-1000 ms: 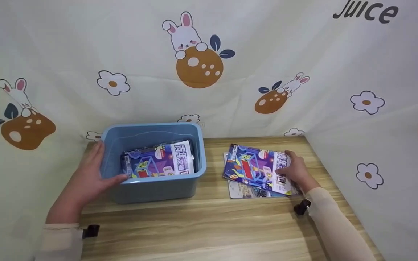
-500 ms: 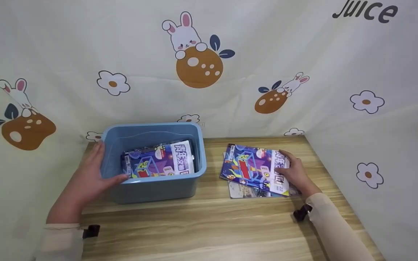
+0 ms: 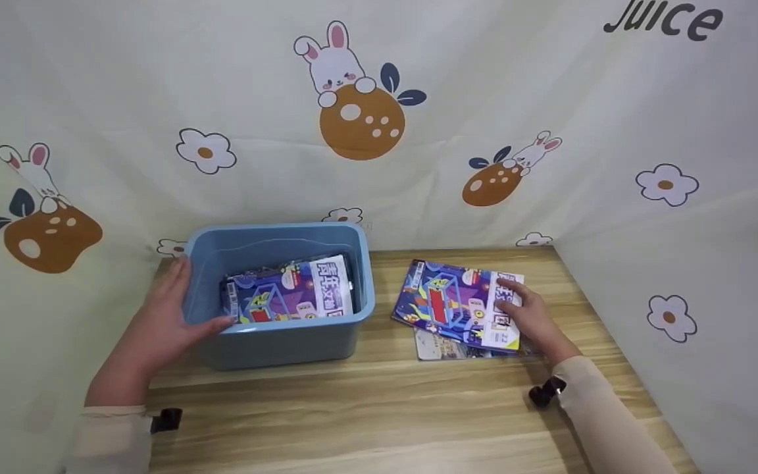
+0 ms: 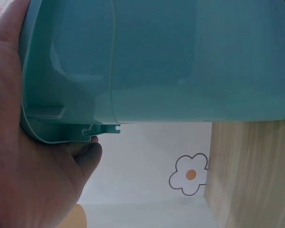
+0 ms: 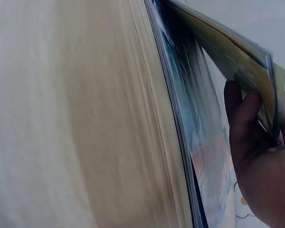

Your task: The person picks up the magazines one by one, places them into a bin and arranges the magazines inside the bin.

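Note:
My left hand (image 3: 165,313) holds the near left corner of a blue plastic bin (image 3: 280,345), its thumb along the front rim. The left wrist view shows this hand around the rim of the bin (image 4: 180,61). Inside the bin lies a purple magazine (image 3: 287,293) with a white title band, on top of other dark-edged items. My right hand (image 3: 533,322) grips the right edge of a similar purple magazine (image 3: 454,306). In the right wrist view that magazine (image 5: 237,52) is pinched between thumb and fingers, its held end raised above another magazine (image 5: 204,142) lying flat.
The bin and magazines are on a wood-grain table (image 3: 353,421). A pale curtain (image 3: 431,59) printed with rabbits, oranges and flowers stands behind and along both sides. The lower magazine (image 3: 445,347) shows along the near edge of the upper one.
The purple magazine in my right hand has shifted slightly left, its right end rising off the lower one. My left hand and the bin have stayed put.

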Tool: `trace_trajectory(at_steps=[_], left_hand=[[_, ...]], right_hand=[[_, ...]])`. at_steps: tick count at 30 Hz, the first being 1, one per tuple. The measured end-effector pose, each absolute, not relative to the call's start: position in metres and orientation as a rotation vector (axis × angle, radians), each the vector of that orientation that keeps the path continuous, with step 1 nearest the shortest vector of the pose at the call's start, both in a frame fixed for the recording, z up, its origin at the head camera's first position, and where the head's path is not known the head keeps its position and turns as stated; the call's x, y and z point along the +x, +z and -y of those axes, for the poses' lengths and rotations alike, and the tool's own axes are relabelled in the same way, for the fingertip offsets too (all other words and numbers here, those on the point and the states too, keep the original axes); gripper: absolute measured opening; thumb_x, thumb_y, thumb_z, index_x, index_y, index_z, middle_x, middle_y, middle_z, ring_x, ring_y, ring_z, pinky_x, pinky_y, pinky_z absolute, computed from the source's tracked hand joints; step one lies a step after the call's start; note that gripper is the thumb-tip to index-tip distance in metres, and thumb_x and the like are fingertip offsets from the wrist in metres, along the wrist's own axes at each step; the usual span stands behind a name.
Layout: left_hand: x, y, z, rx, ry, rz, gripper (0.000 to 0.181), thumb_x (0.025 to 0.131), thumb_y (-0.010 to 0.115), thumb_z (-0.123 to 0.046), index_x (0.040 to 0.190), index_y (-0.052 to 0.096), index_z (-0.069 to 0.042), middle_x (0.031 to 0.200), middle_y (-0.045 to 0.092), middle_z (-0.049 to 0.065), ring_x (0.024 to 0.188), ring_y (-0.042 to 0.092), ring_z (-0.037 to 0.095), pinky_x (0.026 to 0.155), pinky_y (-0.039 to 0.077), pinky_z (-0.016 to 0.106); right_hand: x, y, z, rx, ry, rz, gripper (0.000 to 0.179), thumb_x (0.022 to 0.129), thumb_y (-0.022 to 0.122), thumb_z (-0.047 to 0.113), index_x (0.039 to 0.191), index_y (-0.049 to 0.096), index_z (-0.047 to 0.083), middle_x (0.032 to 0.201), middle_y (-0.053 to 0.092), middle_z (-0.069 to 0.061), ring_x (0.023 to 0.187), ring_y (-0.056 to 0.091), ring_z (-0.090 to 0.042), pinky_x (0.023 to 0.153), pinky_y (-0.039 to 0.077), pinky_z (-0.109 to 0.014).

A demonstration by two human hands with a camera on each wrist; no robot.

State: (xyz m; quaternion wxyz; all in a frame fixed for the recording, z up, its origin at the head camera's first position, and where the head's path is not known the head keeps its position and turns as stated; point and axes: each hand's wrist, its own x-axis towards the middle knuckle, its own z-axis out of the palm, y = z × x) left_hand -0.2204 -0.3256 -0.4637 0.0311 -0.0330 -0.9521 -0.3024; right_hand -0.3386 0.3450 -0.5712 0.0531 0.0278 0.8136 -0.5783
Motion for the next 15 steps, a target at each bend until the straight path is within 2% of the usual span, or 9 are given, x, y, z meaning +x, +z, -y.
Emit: trace_trajectory(at_steps=[4, 6, 9, 12, 15], left_hand=[[-0.220, -0.463, 0.325, -0.109, -0.931, 2.934, 0.139, 0.089, 0.080, -0.074, 0.177, -0.005, -0.010, 0.184, -0.006, 0.023, 0.165, 0.005, 0.059, 0.115, 0.026, 0.088], [-0.220, -0.463, 0.325, -0.109, -0.931, 2.932, 0.139, 0.089, 0.080, -0.075, 0.177, -0.005, -0.010, 0.184, -0.006, 0.023, 0.165, 0.005, 0.059, 0.115, 0.025, 0.088], [-0.220, -0.463, 0.325, -0.104, -0.934, 2.923, 0.139, 0.089, 0.080, -0.076, 0.177, -0.006, -0.011, 0.184, -0.006, 0.023, 0.165, 0.006, 0.059, 0.114, 0.025, 0.088], [-0.219, -0.463, 0.325, -0.105, -0.927, 2.922, 0.139, 0.089, 0.079, -0.076, 0.177, -0.005, -0.011, 0.184, -0.006, 0.022, 0.165, 0.006, 0.059, 0.114, 0.024, 0.088], [-0.220, -0.463, 0.325, -0.113, -0.918, 2.921, 0.138, 0.089, 0.079, -0.075, 0.177, -0.004, -0.009, 0.184, -0.006, 0.022, 0.166, 0.005, 0.058, 0.115, 0.024, 0.089]], right_hand=[[-0.334, -0.568, -0.341, 0.035, -1.730, -2.443, 0.085, 0.100, 0.083, 0.013, 0.173, 0.040, 0.018, 0.133, 0.063, -0.028, 0.088, 0.076, -0.026, 0.075, 0.068, -0.037], [-0.332, -0.566, -0.340, 0.004, -1.748, -2.400, 0.090, 0.098, 0.085, 0.009, 0.173, 0.037, 0.018, 0.134, 0.062, -0.029, 0.092, 0.076, -0.027, 0.077, 0.068, -0.038], [-0.330, -0.562, -0.339, -0.012, -1.769, -2.373, 0.084, 0.097, 0.084, 0.006, 0.170, 0.043, 0.012, 0.135, 0.061, -0.027, 0.093, 0.075, -0.025, 0.079, 0.068, -0.035], [-0.330, -0.559, -0.338, 0.002, -1.795, -2.336, 0.074, 0.098, 0.084, 0.007, 0.165, 0.051, 0.005, 0.130, 0.065, -0.025, 0.088, 0.076, -0.023, 0.077, 0.067, -0.032], [-0.329, -0.556, -0.338, 0.001, -1.833, -2.290, 0.072, 0.100, 0.083, 0.007, 0.164, 0.050, -0.001, 0.121, 0.069, -0.022, 0.083, 0.077, -0.021, 0.076, 0.067, -0.031]])
